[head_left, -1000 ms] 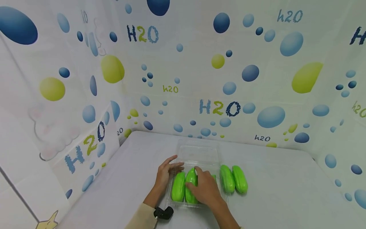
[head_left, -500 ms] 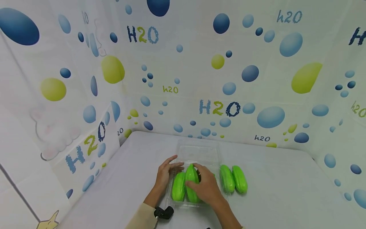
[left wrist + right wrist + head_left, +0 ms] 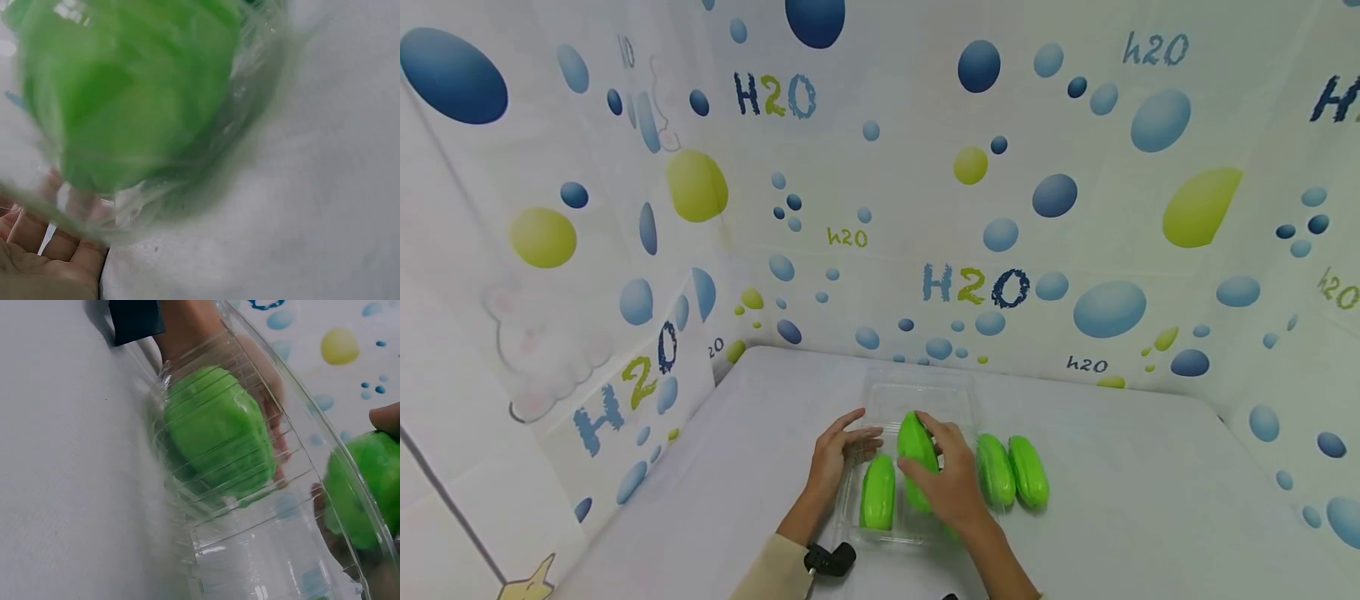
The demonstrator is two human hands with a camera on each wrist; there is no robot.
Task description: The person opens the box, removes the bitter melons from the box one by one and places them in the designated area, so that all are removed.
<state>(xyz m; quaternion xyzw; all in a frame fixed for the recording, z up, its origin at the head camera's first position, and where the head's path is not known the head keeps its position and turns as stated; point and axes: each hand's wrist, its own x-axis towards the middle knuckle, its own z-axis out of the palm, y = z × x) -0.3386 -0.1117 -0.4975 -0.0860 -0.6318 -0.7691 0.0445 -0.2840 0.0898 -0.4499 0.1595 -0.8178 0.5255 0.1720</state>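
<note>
In the head view my right hand (image 3: 953,483) holds a bright green, cucumber-shaped vegetable (image 3: 916,450) between thumb and fingers, over a clear plastic box (image 3: 898,537). The right wrist view shows this held vegetable (image 3: 359,487) at the right, past the box rim. Another green vegetable (image 3: 877,493) lies inside on the box's left, seen through the ribbed wall in the right wrist view. Fingers extended, my left hand (image 3: 831,457) is at the box's left side. A bit of green (image 3: 952,532) shows beneath my right hand; the rest of it is hidden.
Two more green vegetables (image 3: 995,472) lie side by side on the white table, right of the box. The clear lid (image 3: 921,402) is folded back behind it. A printed curtain (image 3: 880,167) borders the table at the back and sides.
My right hand has lifted the second green vegetable from its place in the box and moved it up and slightly right. The left vegetable has shifted a little right; my left hand stays put.
</note>
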